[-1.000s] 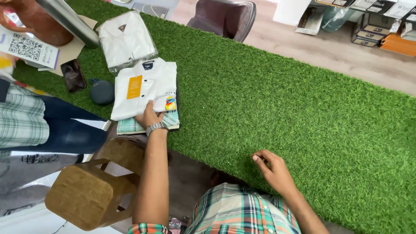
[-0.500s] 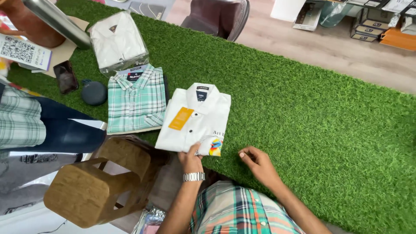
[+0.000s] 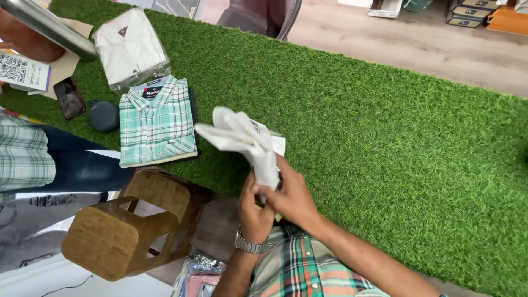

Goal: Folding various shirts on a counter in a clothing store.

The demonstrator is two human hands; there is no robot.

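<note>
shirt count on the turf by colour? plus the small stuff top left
White shirts: 2, one held in the left hand and right hand, one bagged
Green check shirts: 1
Phones: 1
Dark round speakers: 1
Code cards: 1
Total: 6

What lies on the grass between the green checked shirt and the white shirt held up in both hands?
Nothing: in the head view only bare green turf separates the folded green checked shirt from the white shirt gripped by the left hand and right hand.
</note>
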